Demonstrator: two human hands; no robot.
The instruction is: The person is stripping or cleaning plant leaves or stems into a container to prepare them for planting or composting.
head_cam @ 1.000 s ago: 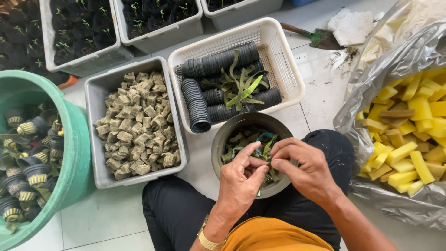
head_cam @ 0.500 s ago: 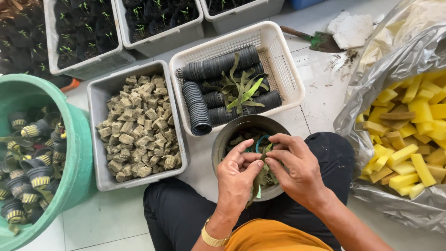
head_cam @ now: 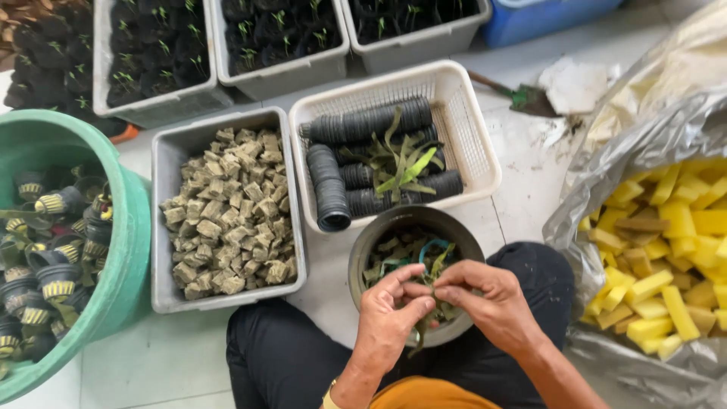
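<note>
Left hand: left hand [head_cam: 390, 310] held over the bowl [head_cam: 362, 261]; fingers curled, thumb and forefinger pinched on a green plantlet [head_cam: 425, 291]
Right hand: right hand [head_cam: 488, 303] beside it, fingertips meeting the left's; also pinched on the plantlet
Plantlet: held between both hands, just above the bowl's middle; a thin strand hangs down below the fingers
Bowl: round, grey, on the floor between the person's knees; holds green leaf bits and a teal band
Basket: white basket [head_cam: 469, 129] just behind the bowl; rolls of black ribbed pots lie in it with a few green leaves on top
Tray: grey tray [head_cam: 163, 227] left of the basket; filled with brownish cubes [head_cam: 227, 212]
Tub: green tub [head_cam: 132, 250] at far left; black pots with yellow strips inside
Bag: silvery bag [head_cam: 681, 129] at right, open; yellow sponge strips [head_cam: 666, 242] inside
Back row: grey bins [head_cam: 280, 72] of small black pots with seedlings; a small trowel [head_cam: 515, 95] lies on the floor by the basket
</note>
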